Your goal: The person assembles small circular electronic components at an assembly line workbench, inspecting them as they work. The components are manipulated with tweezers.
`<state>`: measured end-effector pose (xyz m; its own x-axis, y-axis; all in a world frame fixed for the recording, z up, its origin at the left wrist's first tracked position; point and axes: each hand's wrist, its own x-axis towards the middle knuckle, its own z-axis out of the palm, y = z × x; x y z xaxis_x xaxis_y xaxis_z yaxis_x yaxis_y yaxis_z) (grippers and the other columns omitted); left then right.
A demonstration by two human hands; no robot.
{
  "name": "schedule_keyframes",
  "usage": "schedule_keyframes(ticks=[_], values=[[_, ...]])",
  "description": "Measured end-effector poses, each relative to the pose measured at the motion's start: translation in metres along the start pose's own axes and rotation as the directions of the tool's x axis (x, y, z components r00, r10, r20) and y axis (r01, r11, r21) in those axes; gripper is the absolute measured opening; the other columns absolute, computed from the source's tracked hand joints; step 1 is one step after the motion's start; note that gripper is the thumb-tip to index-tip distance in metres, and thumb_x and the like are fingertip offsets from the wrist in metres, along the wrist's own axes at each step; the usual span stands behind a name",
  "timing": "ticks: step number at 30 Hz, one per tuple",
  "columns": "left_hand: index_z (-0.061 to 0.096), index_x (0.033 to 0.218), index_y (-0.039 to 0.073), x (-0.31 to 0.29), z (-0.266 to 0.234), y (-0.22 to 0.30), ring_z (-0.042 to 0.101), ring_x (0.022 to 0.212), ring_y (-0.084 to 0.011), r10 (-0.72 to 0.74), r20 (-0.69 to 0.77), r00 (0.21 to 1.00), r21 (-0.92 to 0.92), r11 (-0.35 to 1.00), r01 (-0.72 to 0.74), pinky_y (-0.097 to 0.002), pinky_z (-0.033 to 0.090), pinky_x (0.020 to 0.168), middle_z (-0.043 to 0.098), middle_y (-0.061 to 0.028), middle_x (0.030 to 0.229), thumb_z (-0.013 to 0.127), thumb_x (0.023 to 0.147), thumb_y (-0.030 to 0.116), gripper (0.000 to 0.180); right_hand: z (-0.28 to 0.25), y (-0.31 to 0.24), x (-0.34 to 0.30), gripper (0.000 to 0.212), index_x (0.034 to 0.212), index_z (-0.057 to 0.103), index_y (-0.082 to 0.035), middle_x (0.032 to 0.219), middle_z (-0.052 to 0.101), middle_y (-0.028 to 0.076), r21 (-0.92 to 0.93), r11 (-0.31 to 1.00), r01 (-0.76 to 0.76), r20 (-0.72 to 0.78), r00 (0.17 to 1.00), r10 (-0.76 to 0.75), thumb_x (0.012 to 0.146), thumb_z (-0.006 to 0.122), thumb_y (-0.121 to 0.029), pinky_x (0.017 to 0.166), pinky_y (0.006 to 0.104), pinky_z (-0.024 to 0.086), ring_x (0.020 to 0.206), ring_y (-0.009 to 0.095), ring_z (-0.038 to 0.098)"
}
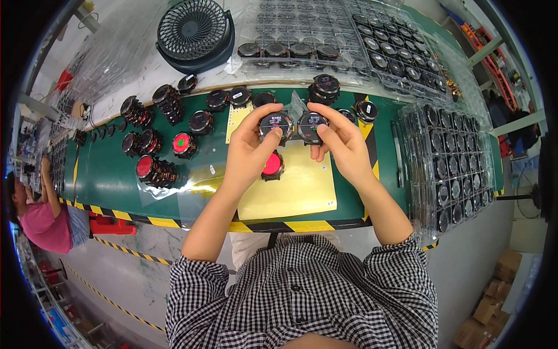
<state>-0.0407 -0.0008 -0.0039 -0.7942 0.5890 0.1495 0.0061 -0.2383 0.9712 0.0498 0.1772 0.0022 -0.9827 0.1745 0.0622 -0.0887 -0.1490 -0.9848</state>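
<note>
Two round black watch heads with lit screens are held up side by side over a yellow sheet (pixel 290 195). My left hand (pixel 249 142) is closed around the left watch head (pixel 272 121), its thumb lying on the lower part of the face. In my right hand (pixel 347 148), fingers and thumb grip the right watch head (pixel 311 120) the same way. Behind and between the two, a piece of clear plastic film (pixel 297 103) sticks up. Just under my left hand, a watch head with a bright red screen (pixel 271 165) rests on the sheet.
Stacked watch heads (pixel 156 172) and a green-marked red one (pixel 182 143) stand left on the green mat (pixel 104 180). Clear trays of watch heads (pixel 450 168) rise at right, more trays (pixel 302 20) lie behind. A black fan (pixel 195 32) stands far left; a person (pixel 49 224) sits beyond.
</note>
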Motion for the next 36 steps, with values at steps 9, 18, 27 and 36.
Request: schedule_keyframes(ticks=[9, 18, 27, 36], values=[[0.051, 0.130, 0.004, -0.004, 0.004, -0.001, 0.062, 0.103, -0.0204, 0.271, -0.011, 0.963, 0.493, 0.839, -0.230, -0.0314, 0.050, 0.086, 0.061, -0.0120, 0.121, 0.078, 0.074, 0.010, 0.062, 0.010, -0.001, -0.001, 0.058, 0.131, 0.049, -0.001, 0.106, 0.062, 0.008, -0.232, 0.958, 0.171, -0.073, 0.979, -0.193, 0.080, 0.075, -0.010, 0.070, 0.0247, 0.051, 0.091, 0.014, 0.063], [0.057, 0.123, 0.003, -0.005, 0.000, -0.002, 0.061, 0.105, -0.0321, 0.465, 0.113, 0.878, 0.609, 0.666, -0.431, -0.0378, 0.049, 0.088, 0.063, -0.0145, 0.116, 0.079, 0.064, 0.004, 0.062, 0.007, -0.006, 0.005, 0.064, 0.112, 0.061, -0.005, 0.115, 0.066, 0.009, -0.641, 0.328, 0.694, 0.368, 0.653, -0.662, 0.059, 0.087, -0.029, 0.095, 0.0432, 0.045, 0.116, 0.032, 0.056], [0.060, 0.116, 0.005, -0.004, 0.004, 0.012, 0.055, 0.120, -0.0339, 0.613, 0.404, 0.679, 0.561, 0.420, -0.713, -0.0459, 0.042, 0.098, 0.063, -0.0129, 0.121, 0.086, 0.060, 0.027, 0.065, 0.000, -0.003, 0.006, 0.061, 0.118, 0.060, -0.004, 0.117, 0.064, 0.009, -0.745, 0.488, 0.455, 0.103, 0.801, -0.589, 0.061, 0.081, -0.014, 0.094, 0.0380, 0.046, 0.117, 0.030, 0.056], [0.055, 0.125, 0.000, -0.008, 0.001, -0.004, 0.061, 0.107, -0.0244, 0.491, -0.001, 0.871, 0.521, 0.744, -0.419, -0.0320, 0.047, 0.091, 0.062, -0.0129, 0.116, 0.082, 0.069, 0.008, 0.063, 0.005, 0.006, 0.003, 0.062, 0.125, 0.055, -0.002, 0.122, 0.061, 0.011, -0.530, 0.784, 0.324, 0.000, 0.924, -0.382, 0.069, 0.082, -0.010, 0.091, 0.0316, 0.049, 0.109, 0.022, 0.062]])
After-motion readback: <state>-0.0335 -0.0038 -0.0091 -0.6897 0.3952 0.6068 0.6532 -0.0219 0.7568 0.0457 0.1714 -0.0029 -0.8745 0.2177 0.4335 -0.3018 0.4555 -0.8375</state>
